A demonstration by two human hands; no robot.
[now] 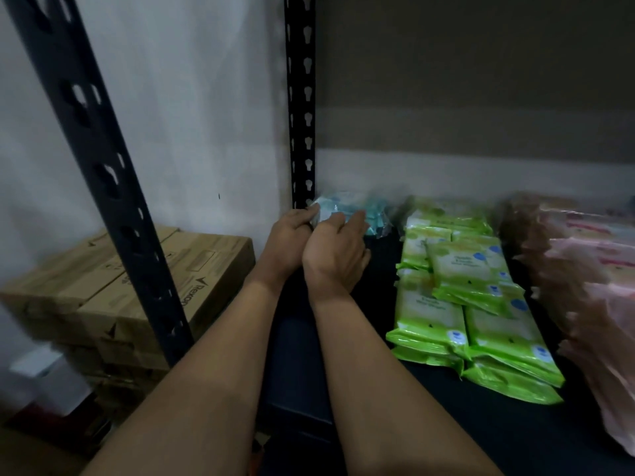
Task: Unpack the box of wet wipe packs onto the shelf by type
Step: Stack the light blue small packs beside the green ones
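Both hands are at the back left corner of the shelf (360,400), beside the rear upright (301,97). The left hand (287,240) is curled onto the left end of the teal wipe packs (350,209); the right hand (335,259) lies over their near edge, fingers bent and touching the wrap. Whether either hand fully grips a pack cannot be told — the view is blurred there.

The teal packs sit against the back wall. To their right lie the green packs (457,297) in overlapping stacks, then the pink packs (584,286) further right.

Handling assessment: soft film pouches, likely light and pliant, with a glossy wrap that may slide — stacks already lean. Best held flat across the broad faces or pinched at the crimped end seams, not squeezed in the middle.
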